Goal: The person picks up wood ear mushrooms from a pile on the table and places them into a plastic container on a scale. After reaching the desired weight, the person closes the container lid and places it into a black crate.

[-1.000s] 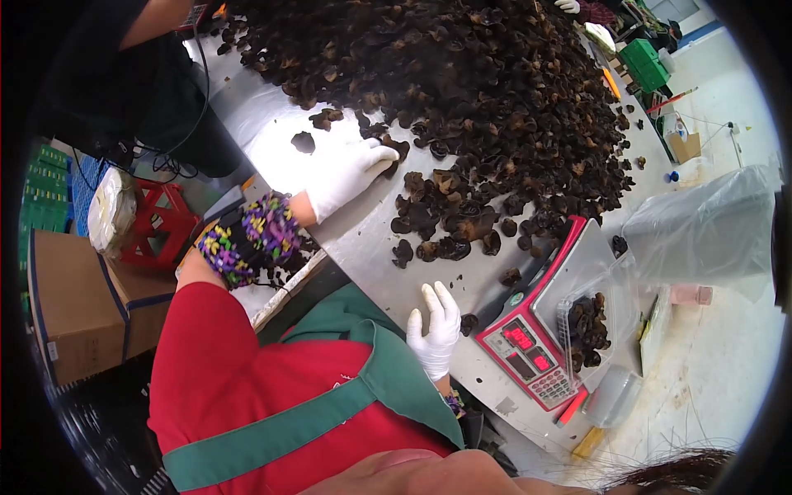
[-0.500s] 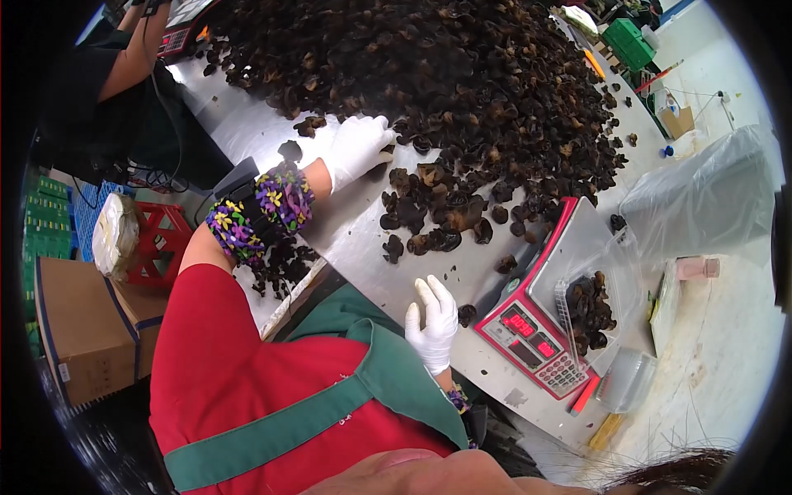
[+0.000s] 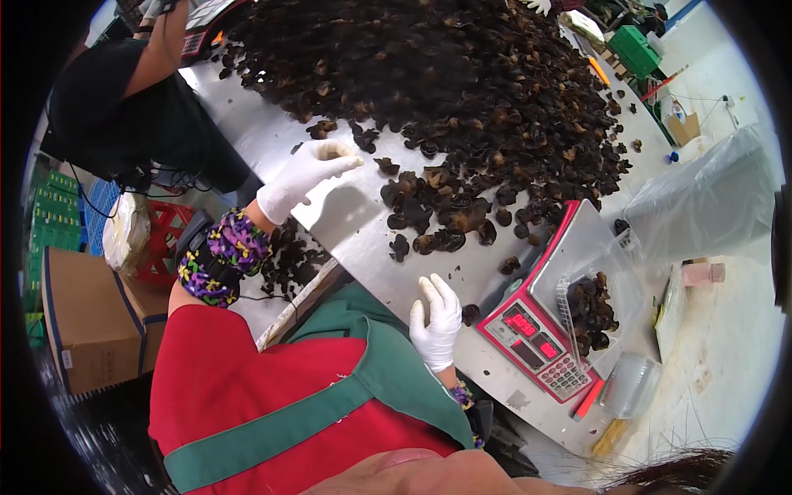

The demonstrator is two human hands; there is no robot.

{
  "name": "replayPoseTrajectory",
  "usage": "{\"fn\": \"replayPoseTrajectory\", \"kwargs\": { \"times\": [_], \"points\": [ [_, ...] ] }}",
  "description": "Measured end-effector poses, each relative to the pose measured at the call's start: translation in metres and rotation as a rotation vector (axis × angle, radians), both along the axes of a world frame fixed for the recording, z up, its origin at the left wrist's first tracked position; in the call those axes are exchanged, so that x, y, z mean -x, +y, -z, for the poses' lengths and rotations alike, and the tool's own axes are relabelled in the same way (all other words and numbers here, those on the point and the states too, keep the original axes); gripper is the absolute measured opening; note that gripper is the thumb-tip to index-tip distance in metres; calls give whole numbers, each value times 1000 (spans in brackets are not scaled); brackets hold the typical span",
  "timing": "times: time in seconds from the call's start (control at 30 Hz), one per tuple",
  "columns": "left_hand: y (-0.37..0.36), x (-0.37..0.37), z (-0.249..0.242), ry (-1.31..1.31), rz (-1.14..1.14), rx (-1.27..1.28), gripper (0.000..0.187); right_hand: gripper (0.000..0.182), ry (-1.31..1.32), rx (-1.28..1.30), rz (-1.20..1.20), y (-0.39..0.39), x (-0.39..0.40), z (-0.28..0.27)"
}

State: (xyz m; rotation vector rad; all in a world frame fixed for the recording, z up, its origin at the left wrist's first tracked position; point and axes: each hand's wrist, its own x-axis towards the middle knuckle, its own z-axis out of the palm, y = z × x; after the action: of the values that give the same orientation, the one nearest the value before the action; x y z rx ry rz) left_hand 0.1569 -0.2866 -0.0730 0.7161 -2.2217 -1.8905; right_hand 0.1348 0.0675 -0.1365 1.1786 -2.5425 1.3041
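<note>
A large heap of dark wood ear mushrooms [image 3: 412, 66] covers the metal table, and a smaller loose group [image 3: 441, 206] lies nearer to me. My left hand [image 3: 309, 175], in a white glove, is above the table's near edge with fingers stretched toward the mushrooms; nothing shows in it. My right hand [image 3: 437, 323], also gloved, hovers by the edge with fingers up and thumb apart, holding nothing. To its right stands a red digital scale [image 3: 528, 334] with lit red digits. On its pan, an open clear plastic box [image 3: 623, 305] contains some wood ears [image 3: 592, 309].
A co-worker [image 3: 136, 115] stands at the left by another scale [image 3: 194, 41]. Another person's gloved hand [image 3: 539, 5] shows at the far edge. Stacked clear boxes [image 3: 631, 386] and an orange-red tool [image 3: 587, 401] lie beside my scale. Cardboard boxes [image 3: 91, 322] stand lower left.
My left hand has drawn back from the heap, leftward and toward me, and its fingers have straightened. Mushrooms now show where it was. A gloved hand has appeared at the far edge.
</note>
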Motion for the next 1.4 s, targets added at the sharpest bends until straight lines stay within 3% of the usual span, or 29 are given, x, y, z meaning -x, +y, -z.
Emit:
{"fn": "replayPoseTrajectory", "kwargs": {
  "times": [0.1,0.27,0.37,0.4,0.47,0.53,0.6,0.63,0.83,0.97,1.0,1.07,1.13,1.17,1.2,1.27,1.33,1.4],
  "points": [
    [0,-19,18,41,-163,54,12,45,21,-16,-4,-1,0,-4],
    [37,-19,31,183,-99,320,13,44,17,-6,-23,0,-1,-3],
    [58,-4,31,180,-80,769,18,44,35,-4,-21,-1,0,-1],
    [65,3,27,182,-80,768,18,45,36,-5,-17,-1,-1,-1],
    [72,12,20,285,66,1249,22,45,37,-11,-12,-2,-1,-1],
    [60,19,62,264,123,1261,33,45,31,-16,-7,-2,-1,-2],
    [48,24,97,261,81,383,36,44,40,-24,-5,-2,-1,-2],
    [47,17,53,-9,132,-235,33,44,46,-27,-8,-2,-1,-3],
    [20,-16,48,178,-2,-699,41,44,41,-43,-8,-3,-2,-2],
    [21,-52,11,89,-59,-635,42,44,63,-71,-20,-3,-2,-2],
    [12,-68,23,135,-33,-671,39,44,65,-74,-19,-2,-1,-2],
    [2,-110,-6,-36,-67,-465,33,44,52,-69,-30,-1,-1,-3],
    [-13,-154,-20,-178,-48,-24,26,44,35,-64,-37,-1,-1,-4],
    [-38,-185,17,-224,-24,351,22,44,33,-67,-42,-1,-1,-4],
    [-36,-201,11,-541,-4,1053,21,44,29,-69,-49,-2,-1,-4],
    [-24,-196,15,-352,-150,1379,25,45,35,-91,-67,-1,2,-7],
    [4,-153,21,-200,-309,1096,29,48,77,-161,-157,1,5,-10],
    [39,-107,38,-36,-288,1074,32,50,76,-204,-211,5,11,-9]
  ]
}}
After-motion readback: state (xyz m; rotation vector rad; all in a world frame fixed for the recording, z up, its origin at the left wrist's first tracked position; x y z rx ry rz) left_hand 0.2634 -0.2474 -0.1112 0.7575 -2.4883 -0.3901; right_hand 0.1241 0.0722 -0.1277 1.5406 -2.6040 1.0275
